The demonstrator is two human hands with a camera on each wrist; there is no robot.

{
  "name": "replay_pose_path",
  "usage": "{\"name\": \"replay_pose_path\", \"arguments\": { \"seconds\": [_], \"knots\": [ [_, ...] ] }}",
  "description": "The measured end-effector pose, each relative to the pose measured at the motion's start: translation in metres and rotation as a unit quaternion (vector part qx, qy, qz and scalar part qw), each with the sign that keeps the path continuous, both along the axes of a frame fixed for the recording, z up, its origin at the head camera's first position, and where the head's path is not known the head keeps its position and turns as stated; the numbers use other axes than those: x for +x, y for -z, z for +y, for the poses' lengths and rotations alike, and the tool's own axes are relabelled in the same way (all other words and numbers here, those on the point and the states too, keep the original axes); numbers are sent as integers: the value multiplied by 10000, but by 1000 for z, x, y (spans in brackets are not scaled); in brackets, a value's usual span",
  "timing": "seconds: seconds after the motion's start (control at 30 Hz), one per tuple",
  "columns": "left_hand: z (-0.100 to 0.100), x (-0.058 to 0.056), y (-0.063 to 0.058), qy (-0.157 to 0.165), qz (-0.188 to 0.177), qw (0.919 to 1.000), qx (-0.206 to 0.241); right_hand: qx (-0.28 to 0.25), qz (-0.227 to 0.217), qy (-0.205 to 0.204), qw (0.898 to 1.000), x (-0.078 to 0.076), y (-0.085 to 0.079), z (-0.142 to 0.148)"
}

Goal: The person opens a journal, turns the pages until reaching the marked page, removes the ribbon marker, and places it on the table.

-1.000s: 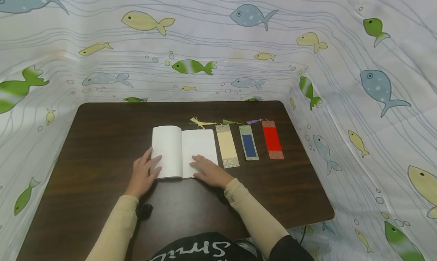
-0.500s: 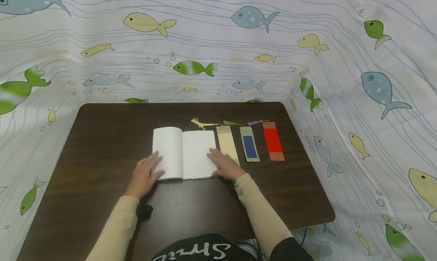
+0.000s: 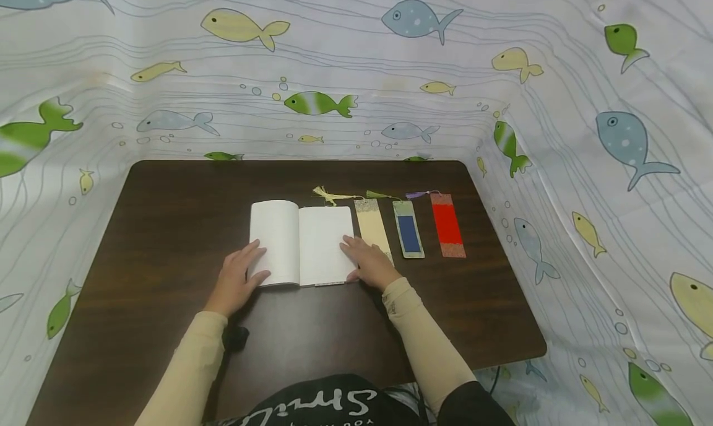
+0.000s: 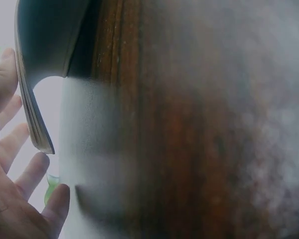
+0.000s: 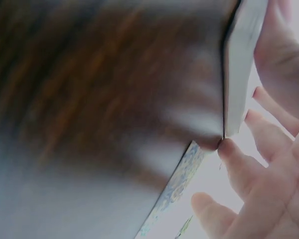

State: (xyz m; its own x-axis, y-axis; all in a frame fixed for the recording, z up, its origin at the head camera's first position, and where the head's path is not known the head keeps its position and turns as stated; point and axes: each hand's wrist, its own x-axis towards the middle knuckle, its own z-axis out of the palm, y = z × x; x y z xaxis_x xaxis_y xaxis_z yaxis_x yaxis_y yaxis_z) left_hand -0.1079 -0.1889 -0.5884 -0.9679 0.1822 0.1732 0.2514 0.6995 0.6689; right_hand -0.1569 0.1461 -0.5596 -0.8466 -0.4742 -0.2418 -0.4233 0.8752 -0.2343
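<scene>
An open notebook (image 3: 325, 246) with blank-looking white pages lies on the dark wooden table. My left hand (image 3: 233, 282) rests at its left edge, thumb and fingertips over the left page. In the left wrist view its spread fingers (image 4: 34, 172) reach around the edge of the book's raised side (image 4: 37, 119). My right hand (image 3: 372, 264) lies at the right edge, fingertips on the right page, overlapping the lower part of a cream bookmark (image 3: 372, 220). In the right wrist view its fingers (image 5: 241, 167) are spread beside the page block (image 5: 240, 69).
Right of the cream bookmark lie a blue bookmark (image 3: 409, 233) with a green tassel and a red bookmark (image 3: 448, 223) with a purple one. A pale yellow tassel (image 3: 328, 196) lies behind the notebook. Fish-patterned cloth (image 3: 345, 48) surrounds the table (image 3: 184, 194).
My right hand has moved from the middle of the right page out to its right edge, now covering part of the cream bookmark. The left hand has stayed nearly still.
</scene>
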Motion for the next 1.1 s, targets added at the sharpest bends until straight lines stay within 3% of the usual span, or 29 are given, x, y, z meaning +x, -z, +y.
{"name": "replay_pose_path", "arguments": {
  "seconds": [0.27, 0.43, 0.67, 0.8, 0.9, 1.1],
  "knots": [
    [0, -1, -1, 15, 4, 10000, -69, 252, 301, 51, 9992, -3, -2, -3],
    [-1, -2, -1, 31, 21, 10000, -70, 425, 826, 29, 9957, -4, 2, -6],
    [-2, 0, 1, 48, 18, 9999, -95, 126, 1340, 323, 9904, 0, 3, -15],
    [-2, 2, 1, 65, 24, 9999, -72, -856, 984, 811, 9881, 4, -1, -22],
    [-2, 1, 0, 70, 71, 9999, -78, -1960, 327, 1063, 9743, 5, -4, -27],
    [-2, -1, -1, 72, 208, 9997, -96, -2820, -896, 559, 9536, 7, -6, -35]
  ]
}}
